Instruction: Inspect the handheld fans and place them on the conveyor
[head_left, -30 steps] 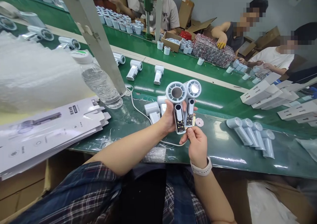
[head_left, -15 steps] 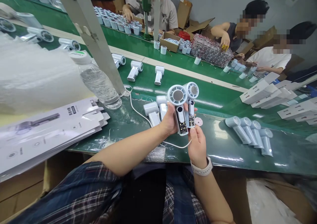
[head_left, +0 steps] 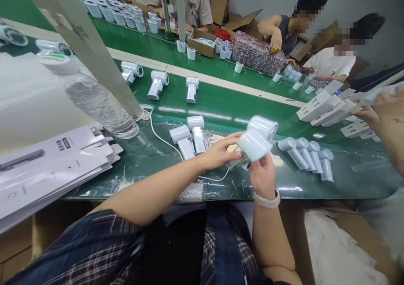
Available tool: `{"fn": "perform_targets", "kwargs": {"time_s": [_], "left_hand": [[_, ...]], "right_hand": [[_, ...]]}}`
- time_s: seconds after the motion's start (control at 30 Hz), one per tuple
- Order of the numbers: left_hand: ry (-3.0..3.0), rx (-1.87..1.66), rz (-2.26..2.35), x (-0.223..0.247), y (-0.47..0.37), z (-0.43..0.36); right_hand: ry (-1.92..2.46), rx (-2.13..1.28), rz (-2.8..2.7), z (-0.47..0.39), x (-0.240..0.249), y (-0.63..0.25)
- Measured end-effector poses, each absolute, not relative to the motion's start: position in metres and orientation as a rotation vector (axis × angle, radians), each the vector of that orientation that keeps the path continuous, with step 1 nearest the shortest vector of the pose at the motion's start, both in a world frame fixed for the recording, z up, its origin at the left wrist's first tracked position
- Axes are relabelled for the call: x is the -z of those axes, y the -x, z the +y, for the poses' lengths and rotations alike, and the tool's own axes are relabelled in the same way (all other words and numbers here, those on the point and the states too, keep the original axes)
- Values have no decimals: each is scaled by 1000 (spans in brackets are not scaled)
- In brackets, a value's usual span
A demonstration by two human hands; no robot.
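Two pale blue handheld fans are held together over the near bench, their round heads side by side. The closer fan (head_left: 254,145) is tilted and partly smeared by motion. Behind it shows the head of the farther fan (head_left: 264,127). My left hand (head_left: 224,151) grips from the left, thumb and fingers closed round the handle area. From below, my right hand (head_left: 264,175) is closed at the fans, with a pale watch band on its wrist. The handles are mostly hidden by my hands and the heads. Just left lie two more fans (head_left: 186,147) on the bench.
Several fans (head_left: 299,158) lie in a row on the right. A water bottle (head_left: 101,104) and flat printed cartons (head_left: 53,167) stand left, near a metal post (head_left: 85,45). A white cable (head_left: 164,137) crosses the bench. Another person's hand (head_left: 386,108) reaches in at right.
The two fans have been turned, so their grilles and open circuit boards no longer face me. My hands moved slightly right. Another person's arm has entered at the right edge.
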State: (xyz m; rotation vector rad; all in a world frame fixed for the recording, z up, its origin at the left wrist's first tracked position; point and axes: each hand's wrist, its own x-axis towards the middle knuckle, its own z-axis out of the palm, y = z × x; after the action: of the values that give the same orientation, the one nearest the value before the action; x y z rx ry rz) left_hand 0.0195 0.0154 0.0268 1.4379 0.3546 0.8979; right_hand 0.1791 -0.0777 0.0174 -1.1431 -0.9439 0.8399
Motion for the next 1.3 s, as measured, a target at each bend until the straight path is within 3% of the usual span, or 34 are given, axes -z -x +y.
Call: {"fn": "perform_targets", "kwargs": {"time_s": [0.23, 0.77, 1.3], "left_hand": [[-875, -762, 391, -32, -18, 11], [-1012, -762, 184, -37, -19, 4], [-1175, -852, 578, -31, -20, 6]], "right_hand": [[998, -1008, -805, -96, -37, -182], [1003, -992, -840, -95, -39, -171], [1048, -966, -836, -97, -36, -179]]}}
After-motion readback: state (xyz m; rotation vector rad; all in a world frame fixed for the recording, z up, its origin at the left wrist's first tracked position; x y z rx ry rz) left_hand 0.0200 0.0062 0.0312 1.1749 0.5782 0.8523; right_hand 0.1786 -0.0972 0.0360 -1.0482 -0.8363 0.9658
